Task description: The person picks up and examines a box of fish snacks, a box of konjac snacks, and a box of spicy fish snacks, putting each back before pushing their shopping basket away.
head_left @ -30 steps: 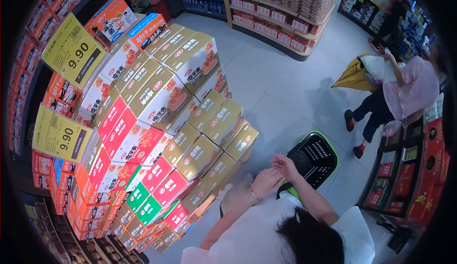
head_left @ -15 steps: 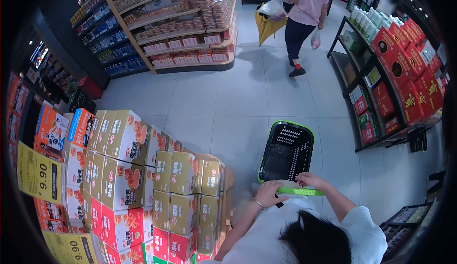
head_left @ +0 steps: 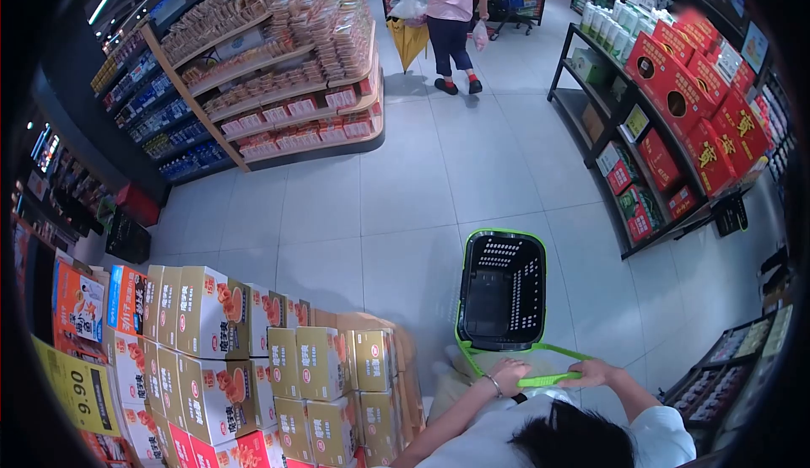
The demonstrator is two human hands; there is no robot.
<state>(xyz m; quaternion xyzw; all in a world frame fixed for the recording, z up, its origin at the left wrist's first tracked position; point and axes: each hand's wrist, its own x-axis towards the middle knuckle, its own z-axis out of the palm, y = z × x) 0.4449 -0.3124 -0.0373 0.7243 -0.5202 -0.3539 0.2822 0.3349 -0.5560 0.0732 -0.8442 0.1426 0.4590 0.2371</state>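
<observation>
A black shopping basket (head_left: 503,295) with a green rim hangs in front of my body, and nothing shows inside it. Its green handle (head_left: 548,379) is pulled up toward my waist. My left hand (head_left: 509,377), with a bracelet at the wrist, is closed around the left part of the handle. At the right end of the handle, my right hand (head_left: 594,373) is closed on it too. The fingertips of both hands are partly hidden.
Stacked snack cartons (head_left: 316,375) stand close on my left, with a yellow price sign (head_left: 78,386). A shelf of packaged goods (head_left: 287,88) is ahead left; a black rack with red boxes (head_left: 666,88) is at right. Ahead, a person (head_left: 451,21) carries bags and a yellow umbrella (head_left: 408,45).
My right hand has gone from loose fingers above the handle to a grip on its right end. The person ahead is farther off. The cartons and shelves have shifted in view.
</observation>
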